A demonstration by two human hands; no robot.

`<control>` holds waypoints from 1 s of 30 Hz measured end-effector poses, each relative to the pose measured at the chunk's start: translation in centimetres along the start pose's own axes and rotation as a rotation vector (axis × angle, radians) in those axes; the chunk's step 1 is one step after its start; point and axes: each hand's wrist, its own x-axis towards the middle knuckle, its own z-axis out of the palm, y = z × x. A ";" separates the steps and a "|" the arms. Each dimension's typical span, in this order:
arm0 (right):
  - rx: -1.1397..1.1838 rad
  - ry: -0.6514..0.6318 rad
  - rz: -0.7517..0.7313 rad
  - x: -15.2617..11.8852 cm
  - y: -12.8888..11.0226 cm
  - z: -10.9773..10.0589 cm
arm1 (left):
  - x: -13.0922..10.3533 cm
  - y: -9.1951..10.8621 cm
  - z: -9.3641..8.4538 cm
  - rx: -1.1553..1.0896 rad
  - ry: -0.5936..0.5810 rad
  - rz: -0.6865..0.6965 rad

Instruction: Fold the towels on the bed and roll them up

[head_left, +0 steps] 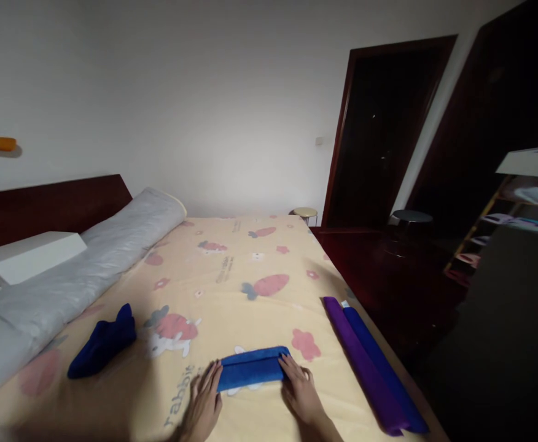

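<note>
We find the blue cloth [253, 370] between the two hands, a flat narrow strip on the patterned sheet [260, 325]. Fingers of the left hand [206, 399] rest on its left end, those of the right hand [303, 390] on its right end; neither is clenched, and we cannot tell whether the thumbs pinch from beneath. We judge the step in hand to be folding or smoothing; the next move, we think, calls for both ends kept level and the layers held together. Printed on the sheet, just left of the left fingers: "rabbit". Further left, a dark-blue cloth bundle [105, 344]. Right of the right fingers, a purple strip [365, 368] lies alongside a second blue strip [386, 368]; its white tag [345, 304] is unreadable to us. Well beyond the fingertips, smaller sheet lettering is mostly illegible. Farther off to the left: grey bedding [126, 239] and a white box [43, 255], no wording made out.
</note>
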 end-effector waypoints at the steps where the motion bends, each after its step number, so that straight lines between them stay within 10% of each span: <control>1: -0.021 0.014 0.035 0.4 -0.8 -0.2 | 0.4 0.4 -0.3 -0.009 -0.039 -0.042; 9: -0.046 0.032 0.143 2.3 -3.3 -0.8 | 4.2 0.8 -5.3 -0.049 -0.270 -0.239; 14: -0.083 0.068 0.221 3.2 -4.8 -0.8 | 4.3 1.8 -4.1 0.020 -0.261 -0.359; 20: 0.043 -0.146 -0.168 3.9 -7.8 1.1 | 4.5 6.5 -1.2 -0.107 -0.339 0.001; 30: -0.033 -0.057 0.013 1.9 -1.8 -1.4 | 1.3 -1.0 -0.1 0.026 -0.064 0.026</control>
